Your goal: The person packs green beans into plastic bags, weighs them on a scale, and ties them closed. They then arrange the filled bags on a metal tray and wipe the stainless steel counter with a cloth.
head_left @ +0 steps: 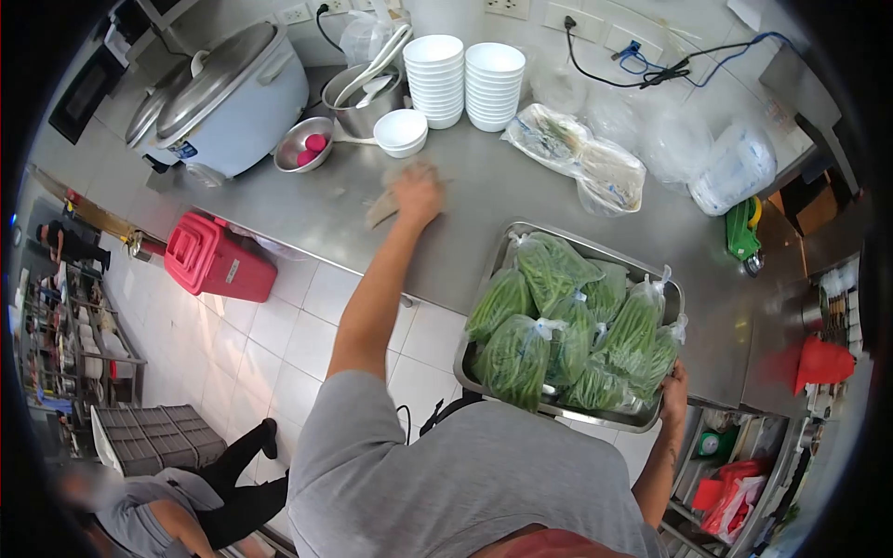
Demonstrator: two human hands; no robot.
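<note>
My left hand (419, 193) presses a crumpled beige-brown cloth (381, 210) against the steel counter, fingers closed over it. Down at the right, my right hand (674, 386) grips the side of a metal tray (468, 358) close to my body. The tray bears several tied clear plastic bags of long green vegetables (549, 270), which look like green beans. Part of the cloth is hidden beneath my left hand. Beyond that hand are two stacked white bowls (401, 132) and a metal bowl (303, 144) with pink items inside.
Tall stacks of white bowls (433, 84), a steel pot (365, 110) and a large lidded cooker (233, 98) stand along the back. Plastic-wrapped goods (577, 158) and a green tape dispenser (743, 232) are at right. A red bin (219, 259) and a seated person (172, 511) are at left.
</note>
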